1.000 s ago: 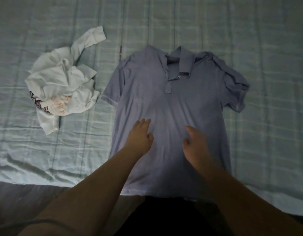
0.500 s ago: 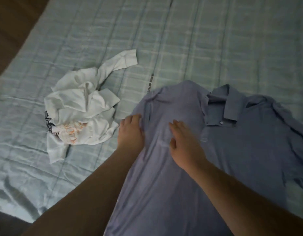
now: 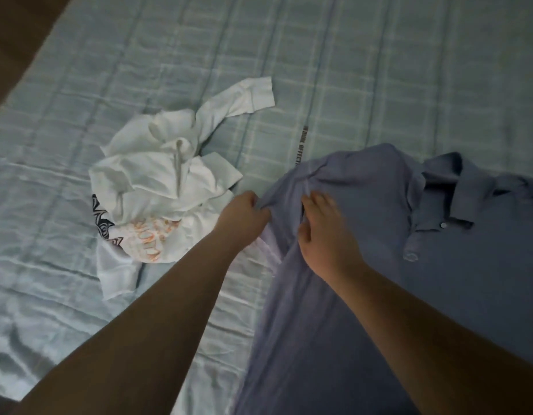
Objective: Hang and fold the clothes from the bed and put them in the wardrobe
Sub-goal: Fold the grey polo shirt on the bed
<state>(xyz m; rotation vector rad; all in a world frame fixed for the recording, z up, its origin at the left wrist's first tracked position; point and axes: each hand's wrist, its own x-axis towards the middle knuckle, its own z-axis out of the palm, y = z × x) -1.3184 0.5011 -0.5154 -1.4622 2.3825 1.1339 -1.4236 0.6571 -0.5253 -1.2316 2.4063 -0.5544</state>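
At the blue polo sleeve edge — left hand grips, right hand presses flat.

Polo shirt cut off right, bottom; sheet lettering unreadable

Pale checked bed — crumpled white shirt, blue polo shirt

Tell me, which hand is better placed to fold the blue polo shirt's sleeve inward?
Left. The left hand grips the grey-blue collared polo shirt at its sleeve edge, so it can carry the fabric over. The right hand lies flat on the shirt's body, likely holding it in place.
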